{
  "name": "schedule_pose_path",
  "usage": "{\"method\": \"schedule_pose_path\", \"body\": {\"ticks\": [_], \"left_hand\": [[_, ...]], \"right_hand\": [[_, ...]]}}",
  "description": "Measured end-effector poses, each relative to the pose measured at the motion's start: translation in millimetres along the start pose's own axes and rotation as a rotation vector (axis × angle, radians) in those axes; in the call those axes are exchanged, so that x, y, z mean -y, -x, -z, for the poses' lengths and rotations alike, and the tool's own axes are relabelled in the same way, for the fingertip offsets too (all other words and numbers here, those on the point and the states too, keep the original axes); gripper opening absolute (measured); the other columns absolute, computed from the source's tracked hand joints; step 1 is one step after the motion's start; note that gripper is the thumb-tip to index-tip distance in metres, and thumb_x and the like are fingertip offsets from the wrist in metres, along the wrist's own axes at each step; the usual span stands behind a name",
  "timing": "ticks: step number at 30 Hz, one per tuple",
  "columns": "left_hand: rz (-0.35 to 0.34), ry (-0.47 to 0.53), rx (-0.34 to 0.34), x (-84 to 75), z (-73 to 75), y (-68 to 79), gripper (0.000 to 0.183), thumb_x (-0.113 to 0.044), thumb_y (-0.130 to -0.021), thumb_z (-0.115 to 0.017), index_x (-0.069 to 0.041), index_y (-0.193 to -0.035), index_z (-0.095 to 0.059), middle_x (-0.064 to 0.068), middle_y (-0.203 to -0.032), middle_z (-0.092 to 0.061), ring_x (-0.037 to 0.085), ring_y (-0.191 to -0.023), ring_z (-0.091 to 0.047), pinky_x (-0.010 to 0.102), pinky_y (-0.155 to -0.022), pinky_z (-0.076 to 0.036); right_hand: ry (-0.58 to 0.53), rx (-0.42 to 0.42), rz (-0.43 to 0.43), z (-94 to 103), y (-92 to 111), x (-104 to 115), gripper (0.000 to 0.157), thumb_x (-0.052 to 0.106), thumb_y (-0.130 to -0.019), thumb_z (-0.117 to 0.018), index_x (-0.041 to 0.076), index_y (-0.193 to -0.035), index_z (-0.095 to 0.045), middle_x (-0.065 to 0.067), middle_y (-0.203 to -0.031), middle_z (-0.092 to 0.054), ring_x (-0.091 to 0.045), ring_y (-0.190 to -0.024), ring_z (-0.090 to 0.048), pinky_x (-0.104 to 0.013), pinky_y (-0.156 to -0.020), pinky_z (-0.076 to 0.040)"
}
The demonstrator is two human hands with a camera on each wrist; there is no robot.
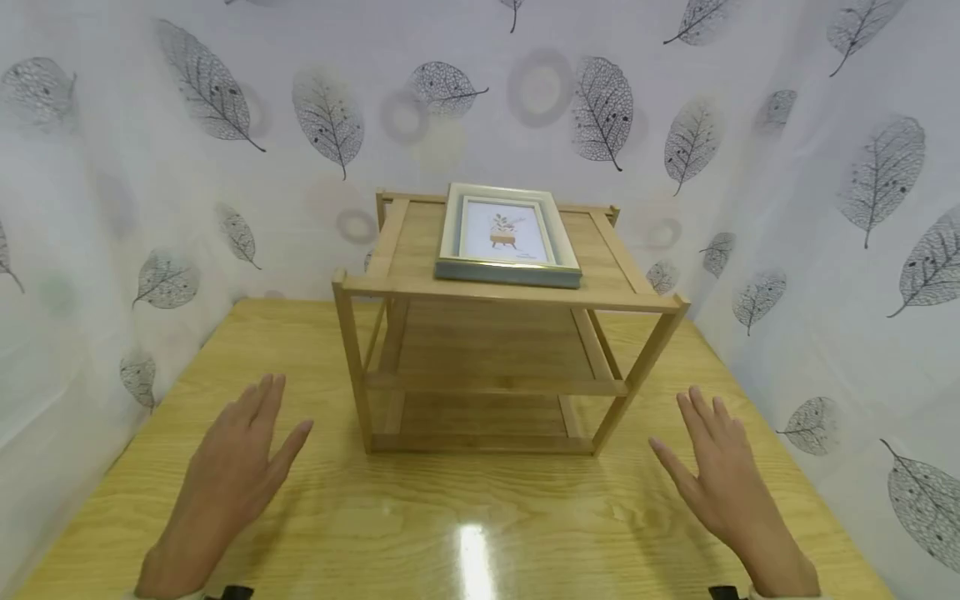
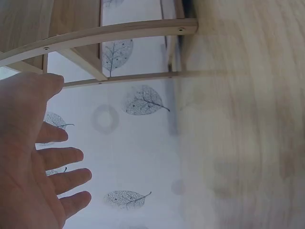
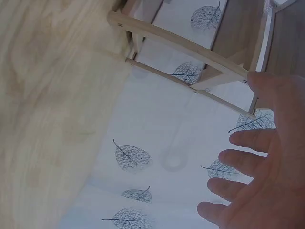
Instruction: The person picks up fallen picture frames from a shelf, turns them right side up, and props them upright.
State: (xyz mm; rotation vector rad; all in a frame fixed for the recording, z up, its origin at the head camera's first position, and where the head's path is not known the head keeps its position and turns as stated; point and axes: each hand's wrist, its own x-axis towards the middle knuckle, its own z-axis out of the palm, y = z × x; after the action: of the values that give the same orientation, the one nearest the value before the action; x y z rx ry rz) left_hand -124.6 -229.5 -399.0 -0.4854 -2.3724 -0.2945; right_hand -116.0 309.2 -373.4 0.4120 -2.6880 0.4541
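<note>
A picture frame [image 1: 567, 242] with a pale border and a plant print lies flat on the top board of a wooden three-tier shelf [image 1: 495, 385]. To the left of the shelf, my left hand [image 1: 231, 467] hovers with straight fingers and the thumb spread, touching nothing. My right hand [image 1: 722, 479] is held the same way on the shelf's right side, also holding nothing. In the left wrist view the left palm [image 2: 24, 157] faces a shelf post, apart from it as far as I can tell. The right palm [image 3: 271, 176] shows similarly in the right wrist view.
The shelf stands on a wood-grain table [image 1: 360, 533] with a bright light reflection near its front. A white curtain [image 1: 480, 150] printed with grey leaves surrounds the table at the back and both sides. The lower two shelf boards carry nothing visible.
</note>
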Motion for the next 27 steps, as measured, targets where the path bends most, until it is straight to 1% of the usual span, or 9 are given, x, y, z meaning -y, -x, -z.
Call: {"method": "schedule_pose_path", "body": {"ticks": [1, 4, 6, 8, 13, 16, 19, 22, 27], "left_hand": [[-0.009, 0.009, -0.014, 0.3, 0.3, -2.0, 0.069, -0.042, -0.094, -0.052, 0.012, -0.135, -0.041, 0.032, -0.132, -0.047, 0.046, -0.115, -0.049, 0.057, -0.094, -0.042], [-0.01, 0.044, -0.03, 0.6, 2.8, -8.9, 0.067, -0.035, -0.091, -0.059, 0.011, -0.136, -0.04, 0.031, -0.133, -0.046, 0.045, -0.116, -0.049, 0.057, -0.092, -0.043], [0.018, 0.069, -0.018, -0.3, 6.2, -13.3, 0.068, -0.03, -0.088, -0.065, 0.009, -0.138, -0.039, 0.029, -0.135, -0.046, 0.045, -0.118, -0.048, 0.056, -0.093, -0.043], [0.061, 0.099, 0.014, -1.1, 10.2, -17.4, 0.069, -0.027, -0.088, -0.066, 0.006, -0.141, -0.037, 0.027, -0.138, -0.044, 0.044, -0.121, -0.046, 0.056, -0.096, -0.04], [0.189, 0.185, 0.13, -2.4, 21.6, -27.1, 0.067, -0.032, -0.095, -0.056, -0.001, -0.147, -0.027, 0.024, -0.145, -0.037, 0.044, -0.128, -0.039, 0.057, -0.103, -0.032], [0.226, 0.239, 0.184, -2.1, 27.2, -34.2, 0.065, -0.034, -0.098, -0.051, -0.002, -0.148, -0.024, 0.023, -0.147, -0.033, 0.045, -0.13, -0.035, 0.059, -0.103, -0.03], [0.233, 0.275, 0.193, -2.6, 32.3, -42.4, 0.064, -0.033, -0.099, -0.049, -0.001, -0.148, -0.024, 0.023, -0.148, -0.032, 0.044, -0.131, -0.034, 0.059, -0.103, -0.029], [0.239, 0.301, 0.176, -4.3, 38.1, -51.0, 0.063, -0.033, -0.098, -0.05, -0.002, -0.147, -0.026, 0.022, -0.148, -0.033, 0.043, -0.132, -0.033, 0.058, -0.104, -0.03], [0.274, 0.35, 0.191, -7.6, 49.5, -67.9, 0.063, -0.036, -0.099, -0.047, -0.007, -0.15, -0.023, 0.018, -0.151, -0.029, 0.04, -0.135, -0.029, 0.058, -0.106, -0.026]], "right_hand": [[-0.002, -0.003, 0.005, 1.9, -1.9, 0.1, 0.071, 0.03, -0.094, -0.058, -0.004, -0.146, -0.024, -0.031, -0.148, -0.023, -0.054, -0.135, -0.01, -0.066, -0.109, -0.004], [-0.028, -0.015, 0.016, 8.4, -7.9, 0.3, 0.07, 0.028, -0.094, -0.058, -0.005, -0.146, -0.024, -0.032, -0.147, -0.024, -0.056, -0.134, -0.011, -0.066, -0.109, -0.005], [-0.044, -0.021, 0.016, 13.4, -11.9, 0.1, 0.071, 0.027, -0.094, -0.059, -0.004, -0.146, -0.023, -0.031, -0.148, -0.023, -0.054, -0.135, -0.01, -0.064, -0.109, -0.005], [-0.062, -0.021, 0.006, 18.9, -15.8, 0.1, 0.073, 0.028, -0.093, -0.06, -0.003, -0.147, -0.022, -0.029, -0.149, -0.021, -0.052, -0.137, -0.009, -0.063, -0.11, -0.006], [-0.108, 0.011, -0.026, 34.1, -26.2, 1.1, 0.077, 0.031, -0.093, -0.06, 0.003, -0.15, -0.016, -0.022, -0.154, -0.014, -0.044, -0.141, -0.005, -0.062, -0.111, -0.006], [-0.148, 0.017, -0.024, 43.2, -32.4, 3.2, 0.078, 0.029, -0.093, -0.061, 0.007, -0.151, -0.014, -0.02, -0.155, -0.012, -0.043, -0.141, -0.008, -0.062, -0.111, -0.007], [-0.202, 0.017, -0.027, 52.0, -38.1, 7.4, 0.079, 0.027, -0.092, -0.062, 0.012, -0.152, -0.012, -0.017, -0.155, -0.013, -0.041, -0.141, -0.011, -0.062, -0.11, -0.01], [-0.238, 0.008, -0.024, 60.6, -43.7, 12.6, 0.08, 0.025, -0.091, -0.064, 0.017, -0.152, -0.013, -0.015, -0.155, -0.015, -0.04, -0.141, -0.014, -0.063, -0.109, -0.012], [-0.277, -0.012, -0.015, 74.9, -53.0, 20.0, 0.082, 0.02, -0.087, -0.069, 0.025, -0.151, -0.018, -0.009, -0.155, -0.02, -0.034, -0.141, -0.016, -0.065, -0.108, -0.016]]}}
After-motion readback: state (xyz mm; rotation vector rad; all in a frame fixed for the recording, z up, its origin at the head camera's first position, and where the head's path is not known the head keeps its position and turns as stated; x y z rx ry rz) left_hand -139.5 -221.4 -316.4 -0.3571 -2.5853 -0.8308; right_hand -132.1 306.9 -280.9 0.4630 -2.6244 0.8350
